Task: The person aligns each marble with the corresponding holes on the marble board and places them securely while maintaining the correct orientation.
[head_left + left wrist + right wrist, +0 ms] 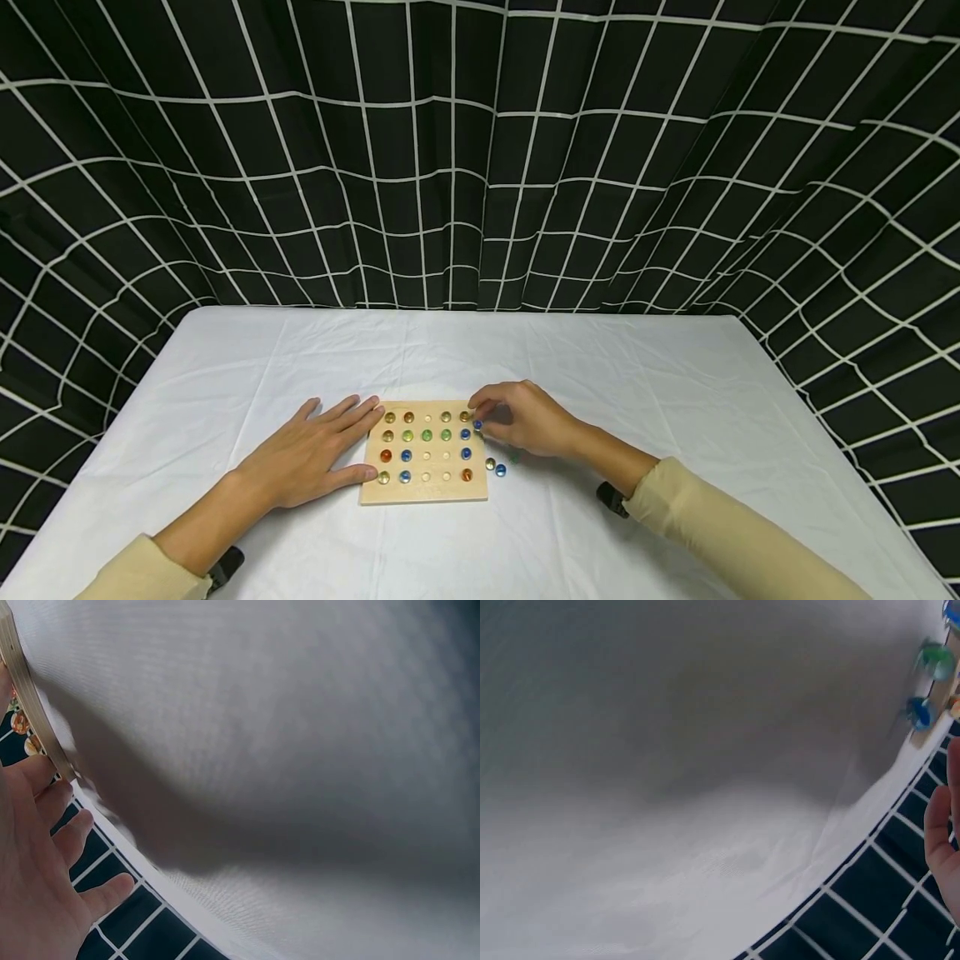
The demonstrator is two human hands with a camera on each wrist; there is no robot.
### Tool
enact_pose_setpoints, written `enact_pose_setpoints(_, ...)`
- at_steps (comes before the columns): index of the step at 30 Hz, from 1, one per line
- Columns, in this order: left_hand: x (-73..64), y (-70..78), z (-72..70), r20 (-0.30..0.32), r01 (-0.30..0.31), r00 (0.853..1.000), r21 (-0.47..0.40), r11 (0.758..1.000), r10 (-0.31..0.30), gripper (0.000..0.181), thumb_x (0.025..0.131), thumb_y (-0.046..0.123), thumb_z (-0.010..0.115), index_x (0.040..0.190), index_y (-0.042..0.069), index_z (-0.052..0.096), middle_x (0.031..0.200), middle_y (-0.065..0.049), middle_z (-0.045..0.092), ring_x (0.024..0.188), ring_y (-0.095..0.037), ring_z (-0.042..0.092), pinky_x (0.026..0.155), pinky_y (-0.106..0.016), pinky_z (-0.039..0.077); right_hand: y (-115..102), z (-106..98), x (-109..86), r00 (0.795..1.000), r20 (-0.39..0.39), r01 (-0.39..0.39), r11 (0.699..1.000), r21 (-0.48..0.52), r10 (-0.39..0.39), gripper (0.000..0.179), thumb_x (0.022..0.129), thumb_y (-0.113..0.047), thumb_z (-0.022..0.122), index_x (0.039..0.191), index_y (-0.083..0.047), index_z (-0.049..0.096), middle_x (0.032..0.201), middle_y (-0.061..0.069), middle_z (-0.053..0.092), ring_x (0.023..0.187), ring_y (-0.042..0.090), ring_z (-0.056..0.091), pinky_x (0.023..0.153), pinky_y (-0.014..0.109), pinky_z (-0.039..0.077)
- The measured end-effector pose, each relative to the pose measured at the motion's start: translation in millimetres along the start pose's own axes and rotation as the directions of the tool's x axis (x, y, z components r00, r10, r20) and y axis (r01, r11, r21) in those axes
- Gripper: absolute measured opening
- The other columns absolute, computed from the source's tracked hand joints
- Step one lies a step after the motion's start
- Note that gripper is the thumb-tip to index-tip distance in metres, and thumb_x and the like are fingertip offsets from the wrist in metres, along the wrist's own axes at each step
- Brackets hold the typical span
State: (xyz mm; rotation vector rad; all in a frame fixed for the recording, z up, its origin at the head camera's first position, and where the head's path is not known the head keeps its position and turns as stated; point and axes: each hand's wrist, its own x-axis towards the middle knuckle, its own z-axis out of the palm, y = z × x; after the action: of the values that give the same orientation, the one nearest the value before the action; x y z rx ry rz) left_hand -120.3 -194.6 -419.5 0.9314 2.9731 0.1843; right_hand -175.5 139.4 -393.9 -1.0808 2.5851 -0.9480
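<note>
A pale wooden board (435, 492) with rows of round hollows lies on the table, many of them filled with amber, green, blue and orange glass marbles. My left hand (307, 454) rests at its left edge, fingers straight and spread, fingertips and thumb on the wood. In the left wrist view the same hand (37, 855) lies along the board's side (34, 697). At the board's upper right edge my right hand (528, 419) pinches a blue marble (477, 425) between thumb and fingers. Only part of the right hand (945, 840) shows in the right wrist view.
Just right of the board lie a loose amber marble (491, 463), a blue marble (501, 471) and a green marble (513, 456) under the right hand's shadow. A white cloth (300, 350) covers the table; a black curtain with white grid lines (480, 167) surrounds it.
</note>
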Motion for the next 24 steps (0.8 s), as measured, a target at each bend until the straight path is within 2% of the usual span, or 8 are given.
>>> enact_pose_setpoints(8,0.1,0.2,-0.6,-0.006,-0.007,1.0,0.007,1.0,0.007,0.082,0.095,0.073,0.039,0.155,0.017,0.039,0.158,-0.001,0.038,0.144,-0.028,0.036,0.11,-0.066,0.028,-14.4,9.2,5.9,0.999,0.03,0.029,0.999,0.031,-0.03,0.027,0.086,-0.004,0.076,0.113,-0.006,0.07,0.098,-0.005,0.075,0.1,0.006,0.066,0.099,0.039,0.048)
enact_pose_setpoints(14,0.2,0.2,-1.1,0.001,-0.003,1.0,0.008,1.0,0.003,0.082,0.095,0.072,0.039,0.155,0.017,0.039,0.158,-0.001,0.038,0.144,-0.028,0.036,0.11,-0.066,0.028,-23.6,16.5,7.1,0.995,0.07,0.072,0.997,0.02,-0.073,0.028,0.087,-0.006,0.076,0.114,-0.007,0.069,0.097,-0.009,0.074,0.098,0.004,0.064,0.095,0.033,0.049)
enact_pose_setpoints(18,0.2,-0.1,-1.5,0.001,-0.001,1.0,0.003,1.0,0.001,0.082,0.095,0.072,0.039,0.155,0.017,0.039,0.158,-0.002,0.037,0.145,-0.028,0.035,0.11,-0.066,0.028,-25.6,20.3,8.4,0.992,0.058,0.11,0.994,-0.014,-0.109,0.023,0.087,-0.007,0.076,0.109,-0.011,0.072,0.096,-0.012,0.072,0.099,0.003,0.061,0.098,0.033,0.045)
enact_pose_setpoints(24,0.1,0.0,-1.4,0.007,0.0,1.0,-0.001,1.0,0.0,0.082,0.094,0.073,0.038,0.155,0.017,0.039,0.158,-0.002,0.037,0.145,-0.028,0.035,0.11,-0.066,0.028,-24.6,26.7,11.0,0.988,0.052,0.145,0.989,-0.013,-0.144,0.023,0.086,-0.005,0.076,0.108,-0.01,0.072,0.097,-0.009,0.072,0.098,0.002,0.062,0.098,0.033,0.044)
